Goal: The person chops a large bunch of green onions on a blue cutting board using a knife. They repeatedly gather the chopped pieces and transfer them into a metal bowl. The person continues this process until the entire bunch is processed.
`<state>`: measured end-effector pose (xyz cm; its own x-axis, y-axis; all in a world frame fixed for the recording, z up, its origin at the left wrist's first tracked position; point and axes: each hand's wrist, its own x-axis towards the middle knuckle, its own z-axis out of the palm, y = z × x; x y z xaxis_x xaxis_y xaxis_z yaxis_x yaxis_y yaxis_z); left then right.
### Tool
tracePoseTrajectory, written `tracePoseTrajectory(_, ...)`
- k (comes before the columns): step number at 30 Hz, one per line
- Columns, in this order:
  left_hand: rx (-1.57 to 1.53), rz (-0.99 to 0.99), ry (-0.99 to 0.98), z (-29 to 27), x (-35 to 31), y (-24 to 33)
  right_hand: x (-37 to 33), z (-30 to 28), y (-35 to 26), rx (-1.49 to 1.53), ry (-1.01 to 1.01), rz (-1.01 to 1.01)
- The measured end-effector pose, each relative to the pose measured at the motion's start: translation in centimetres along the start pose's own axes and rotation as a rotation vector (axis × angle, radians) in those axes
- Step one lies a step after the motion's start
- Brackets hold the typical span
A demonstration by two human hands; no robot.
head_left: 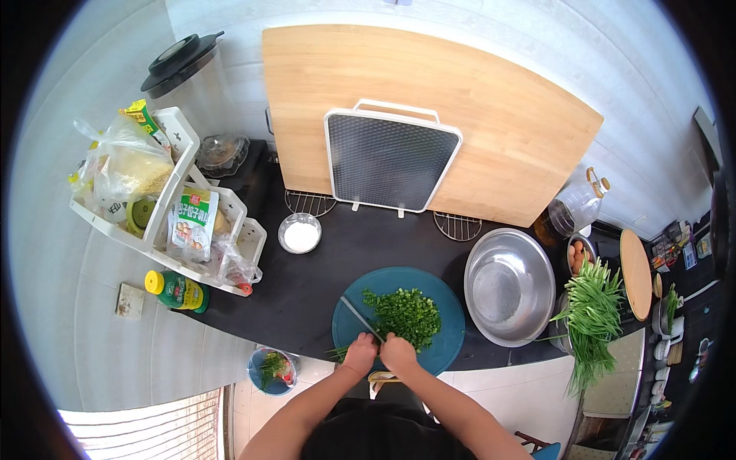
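On the round teal cutting board (441,349), at counter's near edge, one pile of chopped green chives (404,313) is being cut w/ one knife (360,317). Knife handle is clamped in left hand (359,354), fingers closed round it; right hand (398,353) is curled, fingertips together, pressing uncut stems just beside blade. Fingertips are best kept tucked back and blade tip kept low, judged from the grip. Counted nearby: one steel bowl (509,286), one bunch of uncut chives (592,318), one small white bowl (300,233), two wire trivets (310,202).
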<state>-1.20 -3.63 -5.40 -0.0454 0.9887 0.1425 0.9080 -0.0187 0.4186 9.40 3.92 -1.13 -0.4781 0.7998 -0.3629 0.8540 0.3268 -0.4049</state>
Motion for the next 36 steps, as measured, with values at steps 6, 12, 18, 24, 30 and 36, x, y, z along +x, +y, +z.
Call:
tracePoseTrajectory(6,-0.035,-0.087,0.027,-1.5,-0.3,0.8,-0.8,-2.7,3.5,0.335,0.105,0.059)
tracePoseTrajectory(12,0.004,-0.154,0.006,-4.1,-0.2,2.7,-3.5,-6.2,4.0,0.275,0.079,0.092)
tracePoseTrajectory(18,0.005,-0.130,0.033,-1.6,-0.8,1.0,-5.3,-5.8,4.2,0.223,0.070,0.091)
tracePoseTrajectory(24,0.010,-0.118,0.004,-0.6,-0.8,0.2,-6.6,-4.5,3.6,0.184,0.004,0.053)
tracePoseTrajectory(30,-0.011,-0.064,0.032,0.2,-0.8,-0.4,-5.9,-2.7,3.7,0.107,-0.051,0.031)
tracePoseTrajectory(36,-0.018,0.007,0.009,-0.1,-0.6,-0.1,-4.7,-0.9,3.8,-0.007,-0.168,0.020)
